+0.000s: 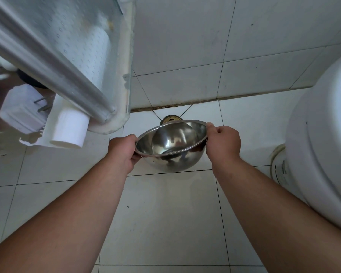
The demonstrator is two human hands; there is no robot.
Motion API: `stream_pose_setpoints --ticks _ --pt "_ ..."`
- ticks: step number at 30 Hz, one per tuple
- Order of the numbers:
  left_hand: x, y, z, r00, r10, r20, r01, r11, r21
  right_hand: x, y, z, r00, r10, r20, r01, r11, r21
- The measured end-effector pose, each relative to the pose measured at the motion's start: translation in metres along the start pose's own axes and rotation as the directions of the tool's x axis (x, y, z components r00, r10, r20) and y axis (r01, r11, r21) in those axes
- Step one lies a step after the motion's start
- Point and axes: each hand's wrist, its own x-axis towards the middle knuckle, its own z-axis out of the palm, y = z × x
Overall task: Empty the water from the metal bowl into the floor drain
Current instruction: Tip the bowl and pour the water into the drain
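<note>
I hold a shiny metal bowl (171,144) by its rim with both hands above the white tiled floor. My left hand (124,149) grips the left rim, my right hand (222,141) grips the right rim. The bowl tilts away from me, its far edge low over the round brass floor drain (170,119), which sits in the corner just past the bowl and is partly hidden by it. Water inside the bowl is hard to make out among the reflections.
A white toilet (321,150) fills the right side. At upper left hangs a frosted shelf with a metal rail (53,62), and toilet paper rolls (69,131) sit below it. The tiled wall (185,46) meets the floor right behind the drain.
</note>
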Motion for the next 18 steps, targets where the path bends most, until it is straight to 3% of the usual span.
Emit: stream_pose_setpoints --ticks 18 --pt "0.0039 0.0038 -0.0005 0.995 -0.025 0.092 0.026 1.000 -0.012 -0.0035 -0.0031 -0.0007 1.000 0.000 0.012 -0.001 0.999 0.052"
